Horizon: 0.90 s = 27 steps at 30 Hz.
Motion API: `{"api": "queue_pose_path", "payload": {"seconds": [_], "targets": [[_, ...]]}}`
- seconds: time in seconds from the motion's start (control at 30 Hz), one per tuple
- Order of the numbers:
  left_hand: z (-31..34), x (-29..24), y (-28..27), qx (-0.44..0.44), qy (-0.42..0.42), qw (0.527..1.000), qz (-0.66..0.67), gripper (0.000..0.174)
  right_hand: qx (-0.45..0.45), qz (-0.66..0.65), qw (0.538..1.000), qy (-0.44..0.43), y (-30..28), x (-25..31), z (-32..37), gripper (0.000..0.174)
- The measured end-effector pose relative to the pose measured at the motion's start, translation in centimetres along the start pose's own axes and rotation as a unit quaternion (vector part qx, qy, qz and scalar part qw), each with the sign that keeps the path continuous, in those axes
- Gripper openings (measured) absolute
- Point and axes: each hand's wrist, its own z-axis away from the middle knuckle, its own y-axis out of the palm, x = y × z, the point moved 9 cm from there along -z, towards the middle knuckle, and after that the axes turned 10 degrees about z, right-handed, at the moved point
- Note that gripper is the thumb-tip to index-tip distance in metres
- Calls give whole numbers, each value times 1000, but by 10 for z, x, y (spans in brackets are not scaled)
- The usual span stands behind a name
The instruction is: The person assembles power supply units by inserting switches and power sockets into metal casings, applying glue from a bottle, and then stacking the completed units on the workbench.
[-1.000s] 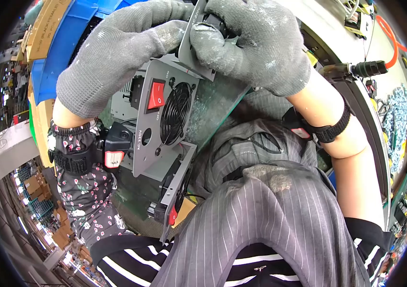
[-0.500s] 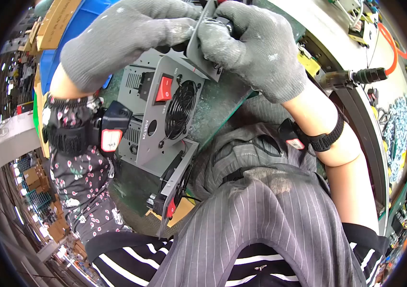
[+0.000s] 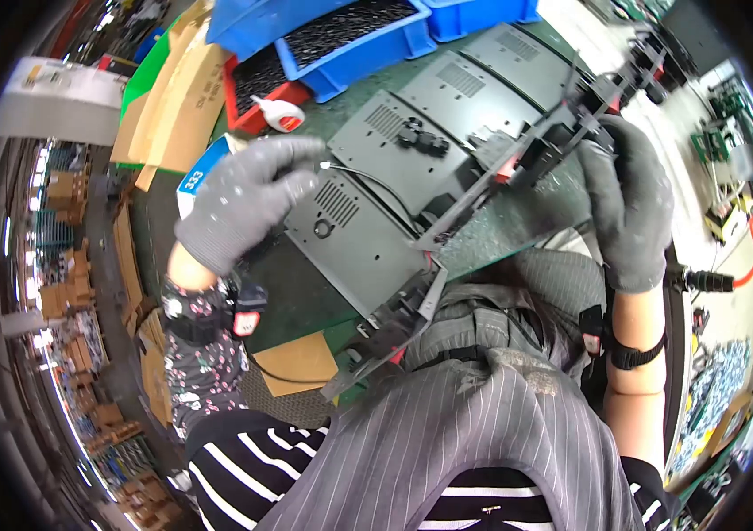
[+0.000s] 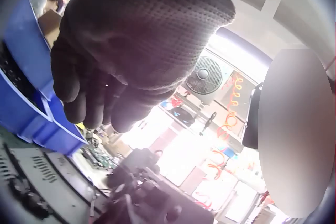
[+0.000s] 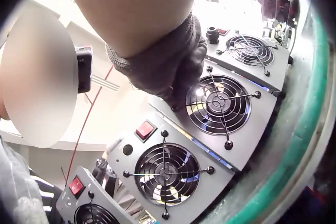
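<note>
My gloved left hand is raised over the near end of a row of grey metal power-supply cases, its fingers extended and nothing in them. Close by its fingertips is the light tip of a black cable. At the far right end of the row, my gloved right hand has its thumb and fingers around the edge of a grey fan panel; the hand covers that panel's upper corner. Neighbouring panels carry round fan grilles and red rocker switches. A black cable gland stands on a farther panel.
Several black fittings lie on one case. Behind the row are blue bins of small black parts, a red bin and a white bottle. Cardboard lies by the table's near edge; an air tool lies at right.
My hands have come apart from the panel they both held: the left has drawn back leftward with fingers loosened, the right has shifted right. The head view now takes in more of the table.
</note>
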Motion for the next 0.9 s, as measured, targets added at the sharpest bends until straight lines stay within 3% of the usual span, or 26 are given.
{"api": "queue_pose_path", "payload": {"seconds": [0.07, 0.2, 0.27, 0.33, 0.4, 0.47, 0.73, 0.8, 0.83, 0.9], "targets": [[21, 28, 6, -23, -54, 998, -2, 35, -61, -128, 990, 24, -4, -12, 4, 31], [33, 40, 13, -93, 7, 996, -3, 34, -144, -121, 982, 2, -25, -5, 15, 30], [21, 30, 18, -112, 33, 993, 9, 31, -123, -137, 983, -16, -25, 3, 15, 28], [4, 9, 29, -105, 148, 982, -46, 30, -120, -135, 981, -64, -23, 20, 15, 28], [-18, -2, 36, -97, 165, 981, -25, 32, -117, -129, 982, -78, -19, 31, 18, 27], [-46, -7, 57, -46, 135, 982, -127, 33, -111, -113, 983, -93, -17, 39, 19, 26], [-100, -6, 102, 35, 94, 965, -244, 26, -62, -115, 988, -83, -8, 45, 24, 25], [-96, -4, 78, -27, 77, 994, -79, 26, -76, -133, 983, -98, -10, 49, 25, 26], [-82, -16, 62, 4, 42, 998, 52, 28, -75, -135, 983, -95, -9, 51, 24, 26], [-71, -32, 51, 21, 121, 954, 274, 29, -85, -152, 975, -138, -13, 67, 20, 30]]}}
